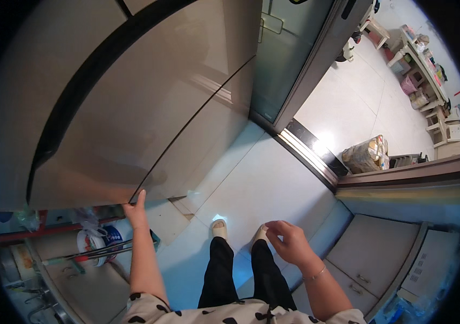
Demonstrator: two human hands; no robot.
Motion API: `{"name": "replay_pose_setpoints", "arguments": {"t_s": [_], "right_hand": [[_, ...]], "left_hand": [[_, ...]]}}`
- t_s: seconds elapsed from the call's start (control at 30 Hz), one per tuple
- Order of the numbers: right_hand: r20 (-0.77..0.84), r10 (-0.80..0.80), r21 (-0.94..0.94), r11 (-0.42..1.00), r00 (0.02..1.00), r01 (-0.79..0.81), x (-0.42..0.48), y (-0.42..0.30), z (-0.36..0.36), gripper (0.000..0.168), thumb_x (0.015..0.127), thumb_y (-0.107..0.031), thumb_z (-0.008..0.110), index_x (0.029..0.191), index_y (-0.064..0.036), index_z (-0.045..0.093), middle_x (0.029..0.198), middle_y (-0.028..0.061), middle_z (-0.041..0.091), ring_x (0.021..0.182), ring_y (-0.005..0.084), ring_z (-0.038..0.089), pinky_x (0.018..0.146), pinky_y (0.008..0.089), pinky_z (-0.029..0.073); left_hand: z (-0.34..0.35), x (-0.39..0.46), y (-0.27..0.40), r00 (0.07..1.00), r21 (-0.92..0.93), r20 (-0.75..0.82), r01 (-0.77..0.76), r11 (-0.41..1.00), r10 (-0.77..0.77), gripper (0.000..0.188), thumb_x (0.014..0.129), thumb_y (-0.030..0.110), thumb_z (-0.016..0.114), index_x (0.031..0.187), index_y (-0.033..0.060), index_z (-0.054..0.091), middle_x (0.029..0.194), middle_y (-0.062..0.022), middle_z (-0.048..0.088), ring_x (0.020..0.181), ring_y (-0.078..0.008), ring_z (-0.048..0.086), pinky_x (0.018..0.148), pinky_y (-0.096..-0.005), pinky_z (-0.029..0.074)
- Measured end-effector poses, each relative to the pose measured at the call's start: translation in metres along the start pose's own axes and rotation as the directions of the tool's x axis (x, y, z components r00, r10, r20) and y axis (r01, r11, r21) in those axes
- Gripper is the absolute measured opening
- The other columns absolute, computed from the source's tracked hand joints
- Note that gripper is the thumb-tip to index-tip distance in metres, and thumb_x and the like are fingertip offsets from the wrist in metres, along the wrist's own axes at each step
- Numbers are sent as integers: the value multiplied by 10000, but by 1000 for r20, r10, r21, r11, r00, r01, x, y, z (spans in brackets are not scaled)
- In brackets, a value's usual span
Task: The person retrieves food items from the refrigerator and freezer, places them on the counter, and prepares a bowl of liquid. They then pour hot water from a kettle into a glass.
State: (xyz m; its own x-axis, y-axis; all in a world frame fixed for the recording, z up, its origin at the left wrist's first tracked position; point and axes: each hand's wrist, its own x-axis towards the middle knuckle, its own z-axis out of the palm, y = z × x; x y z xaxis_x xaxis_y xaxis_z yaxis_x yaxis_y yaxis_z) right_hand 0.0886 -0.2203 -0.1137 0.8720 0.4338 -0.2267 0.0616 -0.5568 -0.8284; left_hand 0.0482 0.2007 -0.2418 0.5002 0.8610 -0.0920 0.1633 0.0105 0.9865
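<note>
A tall refrigerator with glossy beige doors (141, 109) fills the left of the view. My left hand (136, 210) is at its near edge, where a dark seam parts the upper door from the lower panel (197, 170). The thumb lies on the front face by the seam, and the fingers bend out of sight behind the edge. A long dark curved strip (72, 89) runs down the upper door. My right hand (288, 239) hangs in the air above my right slipper (259, 235), fingers loosely bent, with nothing visible in it.
Beside my left forearm stand a printed plastic bucket (92, 245) and long poles (112, 249). Low cabinets (371, 243) flank my right. Ahead, a sliding-door track (311, 158) crosses the floor, with a wrapped bundle (367, 154) beyond it.
</note>
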Motion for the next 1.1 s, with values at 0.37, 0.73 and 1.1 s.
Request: {"name": "replay_pose_setpoints", "arguments": {"t_s": [0.37,0.73,1.1], "right_hand": [[-129,-39,-35,999,991,35,55,-19,19,371,856,-190,647,1162,0,556,1034,190,614,895,310,646,751,374,526],[-402,3,-257,959,916,-116,99,6,-6,922,766,-403,727,1424,18,239,1314,242,461,1164,380,497,948,419,447],[-300,-29,-542,828,953,-145,106,37,-109,959,708,-445,745,1447,-65,267,1213,192,548,1018,343,597,836,410,512]], "left_hand": [[16,-156,9,976,221,206,27,975,-74,577,714,224,801,1169,7,521,1119,-123,592,1017,-218,565,893,-356,450],[42,-239,29,644,419,721,-111,901,-255,174,833,78,673,979,36,586,871,-61,628,827,-157,632,775,-300,511],[133,-26,-56,911,465,411,-188,865,-23,204,909,202,586,1013,29,617,941,-106,650,873,-219,606,804,-322,468]]}}
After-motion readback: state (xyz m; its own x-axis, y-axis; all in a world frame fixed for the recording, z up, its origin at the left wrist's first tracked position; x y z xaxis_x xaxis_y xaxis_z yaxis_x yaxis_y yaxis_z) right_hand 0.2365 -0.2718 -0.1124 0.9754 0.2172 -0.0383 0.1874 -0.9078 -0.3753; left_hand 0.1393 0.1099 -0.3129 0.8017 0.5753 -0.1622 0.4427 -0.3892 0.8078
